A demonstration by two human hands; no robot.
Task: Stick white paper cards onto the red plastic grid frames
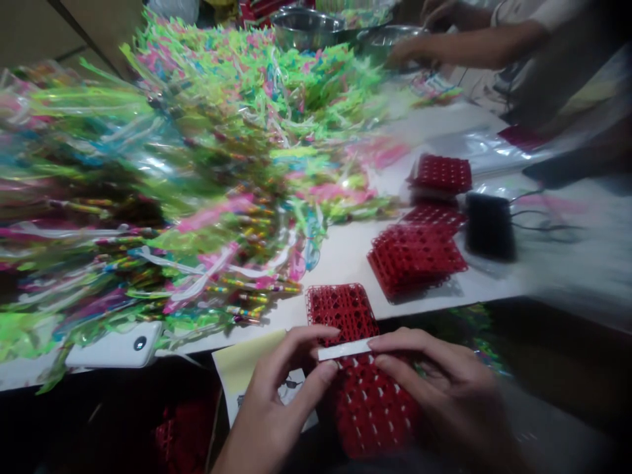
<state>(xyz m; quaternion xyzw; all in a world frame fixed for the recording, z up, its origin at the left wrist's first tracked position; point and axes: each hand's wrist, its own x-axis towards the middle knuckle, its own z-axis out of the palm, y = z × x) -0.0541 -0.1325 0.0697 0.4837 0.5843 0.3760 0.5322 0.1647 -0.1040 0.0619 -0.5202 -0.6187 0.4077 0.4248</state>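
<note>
A short white strip [344, 349] stretches between my two hands, lying across a red openwork lattice panel [342, 308]. My left hand [289, 378] has its thumb and index finger closed at the strip's left end. At the right end, my right hand [427, 368] pinches it between thumb and forefinger. Below the strip, another red lattice piece [372, 408] extends toward me, with pale bits showing through its holes. Whether the two red pieces are joined under the strip, I cannot tell.
Stacked red lattice panels [419, 253] lie right of centre, beside a black box [490, 226] with wires. A large heap of green, pink and white plastic strands [247, 99] covers the left. A white phone [113, 347] rests near the table edge. Another person's arm [469, 49] reaches toward metal bowls [309, 23].
</note>
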